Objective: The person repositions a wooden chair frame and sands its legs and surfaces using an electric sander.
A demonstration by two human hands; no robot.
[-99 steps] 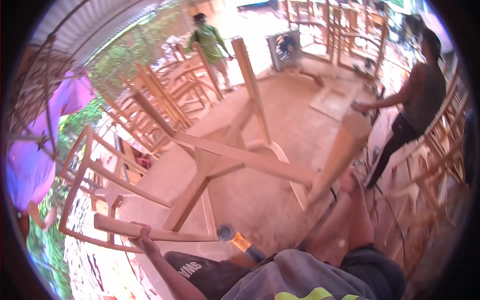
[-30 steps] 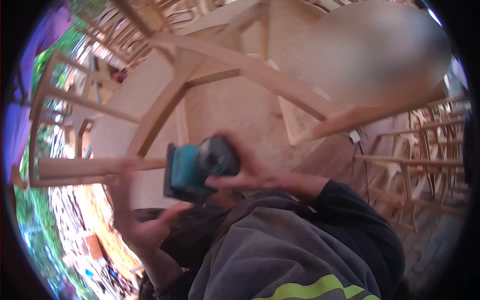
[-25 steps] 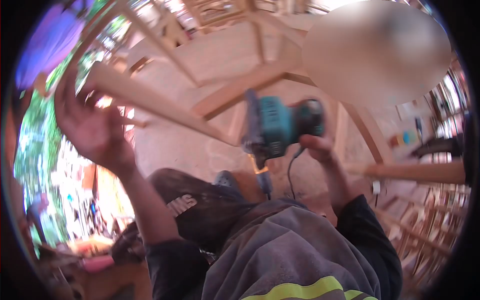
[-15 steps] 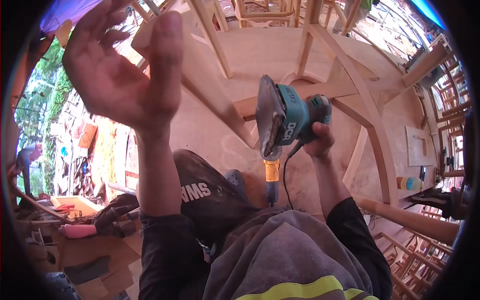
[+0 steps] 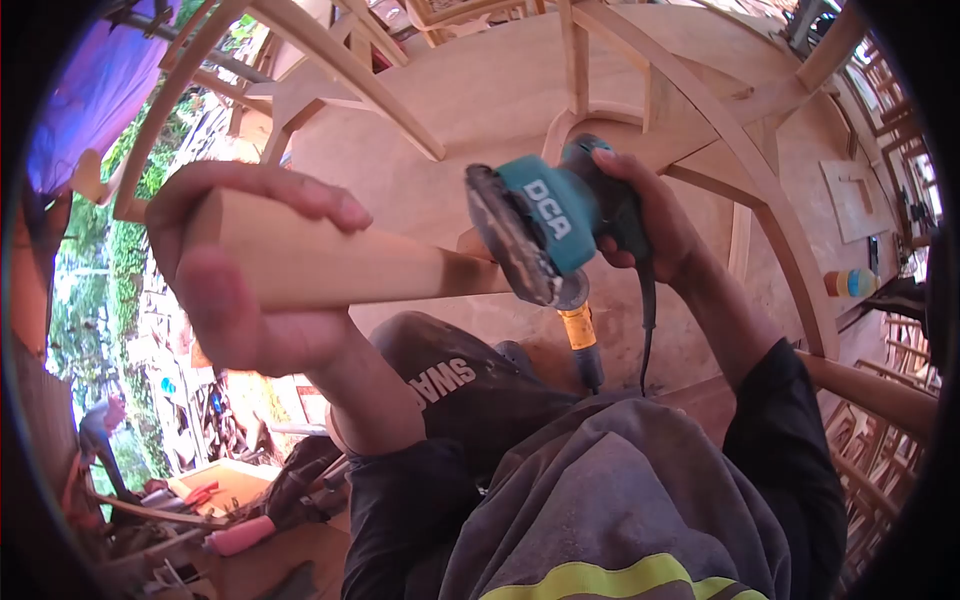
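My left hand (image 5: 240, 300) is wrapped round the broad near end of a pale wooden leg (image 5: 350, 255). The leg narrows to the right, and its far end passes behind the sander, so I cannot see what it joins. My right hand (image 5: 655, 220) grips a teal DCA electric sander (image 5: 555, 205) by its dark body. The sander is tilted, with its flat sanding pad (image 5: 510, 240) facing left toward the leg. Whether the pad touches the wood cannot be made out. A black cord (image 5: 648, 320) hangs from the sander.
A yellow and grey power tool (image 5: 578, 330) lies below the sander by my leg. Wooden chair frames (image 5: 740, 140) stand on the plywood surface (image 5: 480, 90) at right and upper left. A bottle (image 5: 850, 283) is at the far right. Another person (image 5: 100, 440) is at the left edge.
My left hand, raised and open before, has come down and closed round the wooden leg. The sander has turned and shifted slightly up, its pad now angled more toward the leg.
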